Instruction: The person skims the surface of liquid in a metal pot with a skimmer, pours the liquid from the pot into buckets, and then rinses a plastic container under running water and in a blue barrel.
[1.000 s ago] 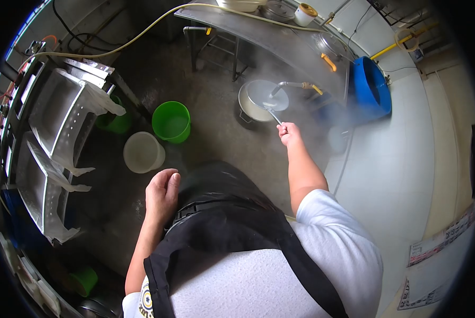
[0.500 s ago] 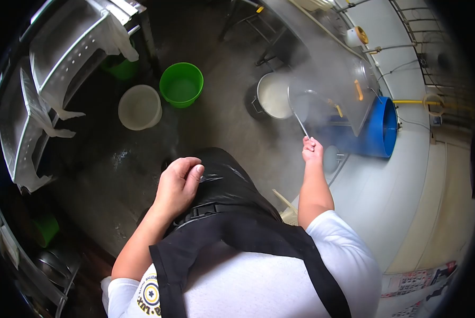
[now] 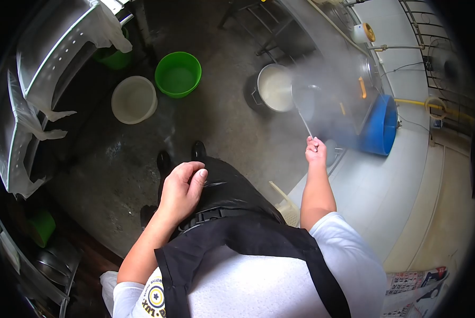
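My right hand (image 3: 316, 150) is closed around the thin metal handle of a long ladle (image 3: 306, 126). The ladle's round head is blurred by steam, just right of a metal pot (image 3: 275, 87) of whitish liquid; I cannot tell whether they touch. My left hand (image 3: 183, 191) is in front of my black apron (image 3: 234, 185), with loosely curled fingers and the thumb alongside. Nothing shows in it, though its underside is hidden.
On the wet floor stand a green bucket (image 3: 178, 74) and a white bucket (image 3: 134, 99). A blue barrel (image 3: 381, 126) lies at the right beyond the steam. Metal racks (image 3: 57, 58) line the left side. A pale plastic item (image 3: 289, 209) is beside my right elbow.
The view has shifted slightly, and my boots now show beyond my left hand. My right hand keeps its hold on the ladle, whose head stays in the steam beside the pot.
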Demonstrator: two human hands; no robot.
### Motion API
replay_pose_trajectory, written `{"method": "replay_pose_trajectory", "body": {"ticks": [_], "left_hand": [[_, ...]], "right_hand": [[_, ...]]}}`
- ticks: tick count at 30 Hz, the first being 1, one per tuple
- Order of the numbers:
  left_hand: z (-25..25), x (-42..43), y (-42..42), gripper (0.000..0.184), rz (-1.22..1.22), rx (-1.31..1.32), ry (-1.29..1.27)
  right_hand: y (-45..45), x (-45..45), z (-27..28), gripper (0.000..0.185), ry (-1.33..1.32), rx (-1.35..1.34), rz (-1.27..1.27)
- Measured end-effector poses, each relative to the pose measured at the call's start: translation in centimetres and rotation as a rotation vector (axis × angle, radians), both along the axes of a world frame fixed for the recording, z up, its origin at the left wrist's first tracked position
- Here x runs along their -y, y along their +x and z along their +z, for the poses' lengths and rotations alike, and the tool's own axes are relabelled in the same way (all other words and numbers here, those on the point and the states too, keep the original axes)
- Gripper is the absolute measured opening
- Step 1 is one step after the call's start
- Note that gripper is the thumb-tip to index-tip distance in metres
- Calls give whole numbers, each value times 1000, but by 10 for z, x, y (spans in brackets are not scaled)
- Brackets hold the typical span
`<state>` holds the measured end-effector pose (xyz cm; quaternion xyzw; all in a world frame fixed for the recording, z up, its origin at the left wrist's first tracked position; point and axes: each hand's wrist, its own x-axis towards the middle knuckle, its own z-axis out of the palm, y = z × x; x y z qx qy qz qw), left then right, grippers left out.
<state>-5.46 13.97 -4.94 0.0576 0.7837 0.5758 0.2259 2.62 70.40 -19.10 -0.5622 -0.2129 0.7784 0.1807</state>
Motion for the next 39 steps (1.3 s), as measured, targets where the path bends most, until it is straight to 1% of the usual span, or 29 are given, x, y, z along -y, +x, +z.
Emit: {"method": "replay_pose_trajectory", "body": {"ticks": [2,4,7,9,15,17,22,24,25,26,28,32,34,36,38,39], "left_hand": [[1,-2,-3,23,-12,-50,-20],[1,-5,-4,24,-17,-34,-17],[2,-12,-5,25,-19,-24,-20],[4,-18,-7,25,-22,-36,-29],[14,-41,-14,26,-66,6,-32],[27,-46,-24,23,-55,84,-74],[-3,-43,-56,29,-240,-58,-139],[-16,-50,-69,31,-339,-35,-147],[-22,-57,-74,34,-358,22,-133],[-28,-64,-79,34,-376,13,-129],[-27,-84,-90,36,-464,111,-206],[-38,-133,-91,38,-515,97,-202],[-42,-166,-88,40,-567,135,-194],[-58,-204,-86,41,-598,160,-211],[-67,-250,-81,45,-651,215,-169],[-75,-275,-75,46,-632,214,-147]], "right_hand": [[-1,2,-3,13,4,2,-2],[0,2,-6,13,8,4,-4],[-2,4,-9,12,13,27,37],[-3,8,-12,13,24,44,111],[-17,21,-17,14,65,56,133],[-23,27,-16,16,91,80,150],[-34,39,-9,13,142,120,102],[-38,40,-9,10,153,128,111],[-39,42,-8,11,170,127,122],[-40,43,-8,11,175,123,103],[-41,43,-6,9,201,136,129],[-36,39,-7,8,202,115,122],[-31,37,-4,6,210,95,110],[-27,32,-4,6,249,96,164],[-23,25,-9,4,274,106,203],[-23,22,-6,3,272,111,207]]}}
